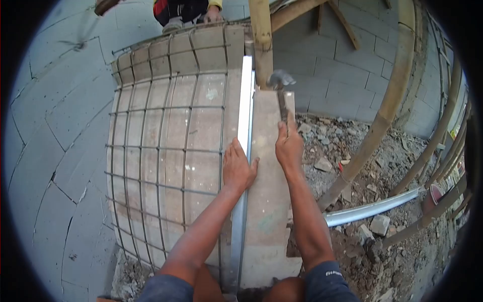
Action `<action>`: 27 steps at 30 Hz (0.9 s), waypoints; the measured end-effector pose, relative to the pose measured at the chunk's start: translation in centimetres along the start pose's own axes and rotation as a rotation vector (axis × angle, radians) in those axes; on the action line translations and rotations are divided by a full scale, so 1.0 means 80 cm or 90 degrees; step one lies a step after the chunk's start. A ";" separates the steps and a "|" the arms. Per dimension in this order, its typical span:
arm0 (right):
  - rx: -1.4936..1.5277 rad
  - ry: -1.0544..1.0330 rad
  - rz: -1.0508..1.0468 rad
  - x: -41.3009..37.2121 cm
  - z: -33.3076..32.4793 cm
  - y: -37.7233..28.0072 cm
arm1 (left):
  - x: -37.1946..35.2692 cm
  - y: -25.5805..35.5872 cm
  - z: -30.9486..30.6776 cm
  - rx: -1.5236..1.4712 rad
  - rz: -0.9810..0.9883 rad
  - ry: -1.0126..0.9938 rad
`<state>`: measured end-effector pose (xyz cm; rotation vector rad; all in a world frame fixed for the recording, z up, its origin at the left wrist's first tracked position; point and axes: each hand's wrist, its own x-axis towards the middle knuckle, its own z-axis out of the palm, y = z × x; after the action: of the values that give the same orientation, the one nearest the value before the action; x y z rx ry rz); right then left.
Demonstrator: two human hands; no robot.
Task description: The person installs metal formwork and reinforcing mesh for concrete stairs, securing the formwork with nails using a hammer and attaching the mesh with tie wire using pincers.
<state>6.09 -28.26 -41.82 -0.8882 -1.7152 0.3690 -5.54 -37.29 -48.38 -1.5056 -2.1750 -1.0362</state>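
A long, shiny metal channel (245,105) lies lengthwise on the plywood boards (269,201), beside a grid of steel rebar (156,148). My left hand (238,166) is closed over the channel at about its middle, fingers on its left and thumb to the right. In my right hand (289,147) is a claw hammer (282,83), gripped by its handle with the head pointing away from me, above the right-hand board. The far end of the channel reaches close to a wooden post (260,40).
Rubble (352,151) covers the ground on the right, where curved-looking bamboo poles (380,121) stand. Another metal channel (372,207) lies there. Grey block walls (60,151) rise at the left and back. Another person's hand (214,14) shows at the far edge.
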 end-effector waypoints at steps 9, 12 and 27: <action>0.414 0.251 -0.096 -0.035 -0.035 -0.047 | -0.017 -0.006 0.003 -0.015 -0.005 -0.030; -0.029 0.091 -0.112 -0.012 0.011 -0.015 | -0.017 -0.002 0.000 -0.006 -0.003 -0.026; 0.367 -0.132 0.215 -0.134 -0.078 0.052 | -0.017 -0.002 -0.003 0.030 -0.032 -0.028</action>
<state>14.47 -34.36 -49.77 -0.7194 -1.5097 1.1508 -5.16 -38.45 -49.09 -1.4727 -2.2619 -0.9697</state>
